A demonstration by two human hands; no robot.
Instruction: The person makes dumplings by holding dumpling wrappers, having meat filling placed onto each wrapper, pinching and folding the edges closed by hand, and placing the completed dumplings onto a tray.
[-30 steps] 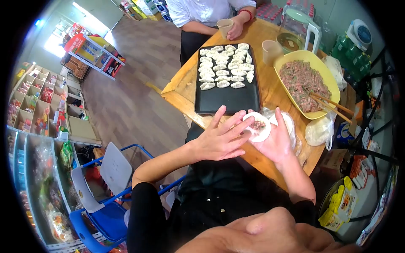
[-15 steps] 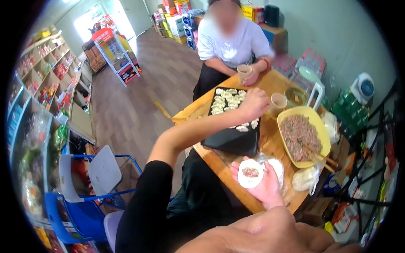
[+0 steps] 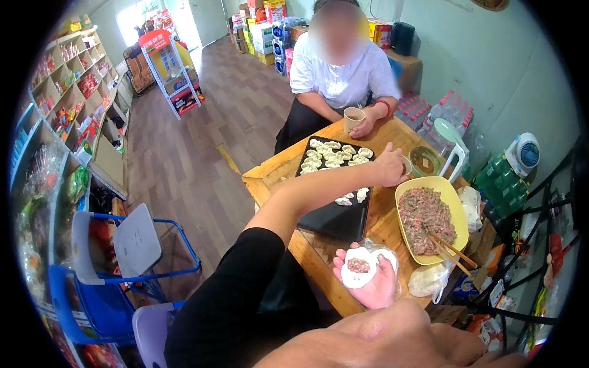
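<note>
My right hand (image 3: 375, 288) is palm up near the table's front edge. A round white dumpling wrapper (image 3: 351, 279) with a small mound of meat filling (image 3: 358, 265) lies across its fingers and palm, and the thumb rests beside the wrapper. My left hand (image 3: 390, 167) reaches across the table to a small cup (image 3: 407, 164), its fingers at the rim and partly hidden there. More white wrappers (image 3: 386, 254) sit in clear plastic behind my right hand. A black tray (image 3: 334, 222) of shaped dumplings (image 3: 331, 154) is under and beyond my left forearm.
A yellow basin (image 3: 462, 211) of minced filling stands right, with chopsticks (image 3: 451, 250) in it. Nearby are a plastic bag (image 3: 429, 279) and a lidded jug (image 3: 429, 161). Across the wooden table (image 3: 261, 178), a person (image 3: 341, 73) holds a paper cup (image 3: 353, 119). Chairs (image 3: 136, 236) stand left.
My left hand has lowered from above the table to the small cup's rim, and its fingers have spread. My right hand still holds the filled wrapper. The view has shifted slightly.
</note>
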